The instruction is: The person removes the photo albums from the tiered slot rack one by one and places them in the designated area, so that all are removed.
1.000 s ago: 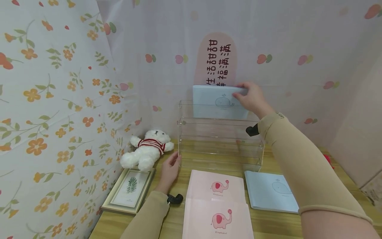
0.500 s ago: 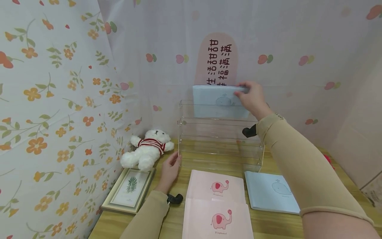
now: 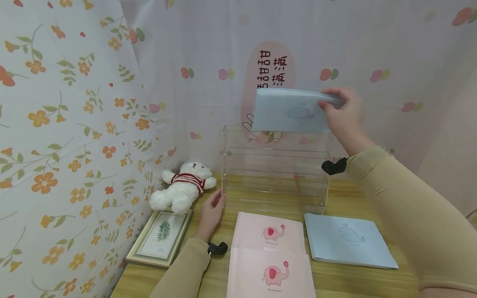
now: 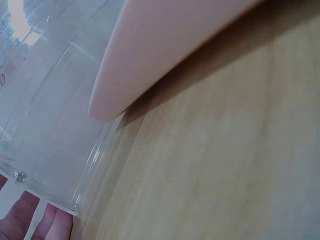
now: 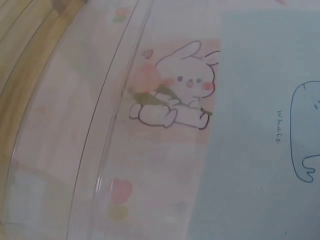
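Note:
In the head view my right hand [image 3: 346,114] pinches the right end of a light blue notebook [image 3: 283,108] with a whale drawing. It is raised at the top of a clear acrylic rack [image 3: 273,182], its lower edge overlapping the top tier. In the right wrist view the notebook's cover [image 5: 250,150] reads "Whale". My left hand [image 3: 211,214] rests on the table against the rack's left side; its fingertips [image 4: 59,225] touch the side panel in the left wrist view. Two pink elephant notebooks [image 3: 272,273] overlap in front of the rack, with another blue whale notebook [image 3: 352,242] to their right.
A white teddy bear [image 3: 186,186] in a striped top lies left of the rack. Nearer me is a framed plant picture [image 3: 162,236]. A flowered curtain [image 3: 74,136] hangs at left, and a patterned cloth [image 3: 208,49] covers the wall behind.
My right hand has lifted the blue notebook up and to the right from the rack's top tier. My left hand has stayed at the rack's side.

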### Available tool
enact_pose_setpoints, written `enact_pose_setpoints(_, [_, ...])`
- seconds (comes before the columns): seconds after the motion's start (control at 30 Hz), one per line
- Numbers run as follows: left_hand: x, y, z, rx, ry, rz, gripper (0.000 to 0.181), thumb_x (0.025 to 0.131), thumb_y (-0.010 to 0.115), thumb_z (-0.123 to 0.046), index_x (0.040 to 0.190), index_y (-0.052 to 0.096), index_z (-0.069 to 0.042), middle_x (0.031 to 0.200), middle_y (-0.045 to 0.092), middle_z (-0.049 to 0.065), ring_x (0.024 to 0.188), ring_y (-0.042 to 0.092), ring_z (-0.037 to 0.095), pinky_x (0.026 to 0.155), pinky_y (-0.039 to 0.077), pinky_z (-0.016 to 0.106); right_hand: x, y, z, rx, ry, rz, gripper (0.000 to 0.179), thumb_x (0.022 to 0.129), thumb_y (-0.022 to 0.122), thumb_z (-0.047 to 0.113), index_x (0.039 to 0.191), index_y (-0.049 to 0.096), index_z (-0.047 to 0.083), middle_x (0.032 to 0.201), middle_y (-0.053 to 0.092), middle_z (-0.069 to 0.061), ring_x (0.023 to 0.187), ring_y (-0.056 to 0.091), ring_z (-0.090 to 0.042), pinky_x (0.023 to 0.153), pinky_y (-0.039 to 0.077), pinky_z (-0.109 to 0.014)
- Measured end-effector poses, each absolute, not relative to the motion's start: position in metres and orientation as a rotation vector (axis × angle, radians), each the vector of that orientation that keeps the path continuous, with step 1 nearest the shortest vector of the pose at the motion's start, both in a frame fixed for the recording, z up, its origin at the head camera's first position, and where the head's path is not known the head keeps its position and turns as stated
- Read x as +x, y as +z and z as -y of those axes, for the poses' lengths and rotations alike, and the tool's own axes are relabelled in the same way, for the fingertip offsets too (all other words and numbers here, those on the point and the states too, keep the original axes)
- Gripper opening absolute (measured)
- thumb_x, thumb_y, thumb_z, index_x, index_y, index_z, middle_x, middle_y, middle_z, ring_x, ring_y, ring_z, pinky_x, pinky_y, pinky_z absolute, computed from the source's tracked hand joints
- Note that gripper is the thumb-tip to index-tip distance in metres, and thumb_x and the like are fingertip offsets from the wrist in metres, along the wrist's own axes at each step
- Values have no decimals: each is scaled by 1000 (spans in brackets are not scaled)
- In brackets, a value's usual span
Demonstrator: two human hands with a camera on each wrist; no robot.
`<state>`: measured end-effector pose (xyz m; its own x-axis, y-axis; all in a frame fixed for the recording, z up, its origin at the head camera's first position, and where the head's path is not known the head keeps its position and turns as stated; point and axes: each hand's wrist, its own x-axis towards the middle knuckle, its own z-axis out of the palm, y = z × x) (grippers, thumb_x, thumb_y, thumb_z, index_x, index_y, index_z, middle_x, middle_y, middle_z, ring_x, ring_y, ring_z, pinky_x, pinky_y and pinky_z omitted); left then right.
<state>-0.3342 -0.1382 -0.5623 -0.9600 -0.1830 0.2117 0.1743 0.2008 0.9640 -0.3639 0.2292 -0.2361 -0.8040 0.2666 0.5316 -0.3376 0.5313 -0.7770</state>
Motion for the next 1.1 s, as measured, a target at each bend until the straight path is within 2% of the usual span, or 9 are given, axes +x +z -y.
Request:
enact_pose_setpoints(0.17, [-335, -563, 139, 24, -1812, 2210, 38, 109, 72, -21, 144, 72, -6, 132, 79, 20, 119, 75, 33, 86, 55, 16, -338, -243, -257, 13, 1188, 2200, 27, 105, 77, 25, 132, 78, 21, 114, 56, 31, 125, 57, -9, 116, 56, -50])
enact_pose_setpoints(0.3, [-337, -564, 142, 25, -1797, 2220, 40, 109, 72, -24, 145, 71, -7, 133, 79, 18, 120, 75, 32, 89, 56, 18, -322, -258, -278, -10, 1097, 2298, 32, 105, 77, 33, 133, 77, 18, 108, 53, 34, 122, 55, -6, 105, 57, -32])
enact_pose_setpoints(0.43, [-337, -566, 143, 21, -1788, 2229, 40, 110, 70, -24, 146, 71, -7, 136, 78, 18, 122, 74, 33, 91, 56, 19, -309, -277, -298, -16, 1018, 2389, 37, 105, 77, 36, 134, 75, 13, 110, 52, 34, 114, 52, -3, 86, 44, -11])
enact_pose_setpoints(0.63, [-334, -564, 139, 11, -1796, 2242, 39, 110, 71, -26, 145, 72, -8, 139, 77, 18, 123, 74, 34, 90, 56, 19, -281, -303, -330, -29, 974, 2526, 42, 107, 74, 40, 138, 71, 12, 119, 56, 26, 101, 51, 0, 73, 43, -7])
enact_pose_setpoints(0.83, [-337, -567, 138, -12, -1771, 2225, 39, 110, 71, -27, 144, 72, -7, 133, 79, 17, 119, 75, 31, 88, 56, 18, -259, -331, -352, 71, 982, 2613, 36, 105, 79, 33, 132, 71, 10, 108, 56, 35, 90, 55, 10, 71, 50, -9])
enact_pose_setpoints(0.9, [-338, -568, 138, -9, -1762, 2224, 39, 110, 71, -27, 143, 73, -7, 132, 80, 17, 117, 76, 30, 87, 57, 18, -254, -339, -357, 113, 960, 2645, 33, 103, 81, 30, 129, 72, 11, 110, 64, 26, 86, 56, 10, 69, 50, -12])
enact_pose_setpoints(0.97, [-337, -567, 139, -1, -1775, 2221, 38, 110, 72, -26, 143, 73, -8, 131, 80, 17, 116, 75, 30, 87, 57, 19, -248, -346, -361, 132, 948, 2694, 31, 103, 81, 28, 127, 71, 13, 116, 71, 9, 70, 54, 4, 58, 50, -20])
enact_pose_setpoints(1.03, [-336, -567, 139, 4, -1774, 2231, 39, 110, 71, -26, 144, 73, -8, 132, 80, 17, 116, 75, 30, 87, 57, 19, -244, -353, -365, 158, 930, 2737, 30, 102, 82, 27, 126, 71, 13, 122, 73, -9, 68, 53, 0, 53, 46, -26])
enact_pose_setpoints(1.1, [-335, -566, 139, 8, -1779, 2238, 39, 110, 72, -26, 144, 72, -9, 132, 80, 17, 117, 75, 31, 87, 57, 19, -239, -359, -369, 181, 925, 2782, 29, 102, 82, 27, 124, 72, 13, 123, 73, -16, 69, 54, -4, 53, 43, -29])
